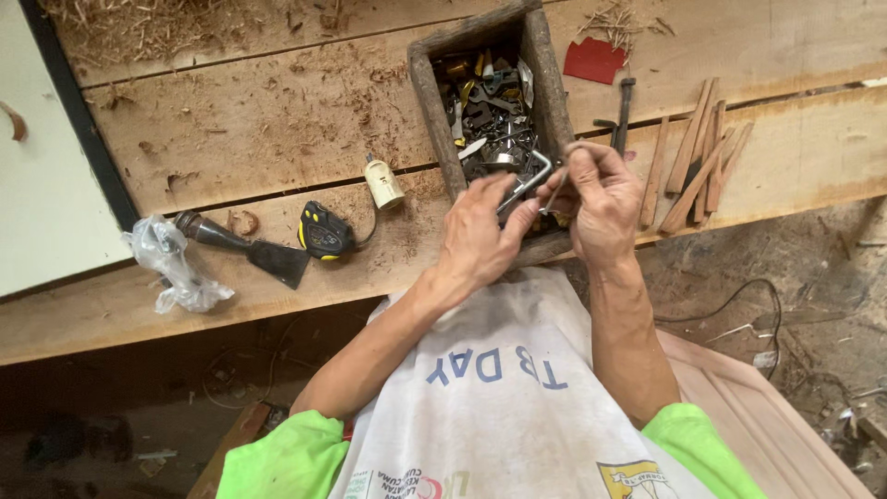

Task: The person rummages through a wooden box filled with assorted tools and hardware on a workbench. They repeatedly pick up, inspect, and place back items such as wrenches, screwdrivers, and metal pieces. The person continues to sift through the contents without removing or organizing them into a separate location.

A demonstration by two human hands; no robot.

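- Sawdusty plank workbench [277,120] up top, dirt floor below, white sack apron [499,388] closest to the camera.
- Left hand [476,236] pinches a bent metal hex key [528,176] at the near edge of the box.
- Right hand [601,199] has its fingers closed on a thin metal piece, can't tell what.
- Wooden box [425,88] of metal hardware sits just beyond.
- Putty knife [245,245], tape measure [325,233], wood strips [693,166] nearby.
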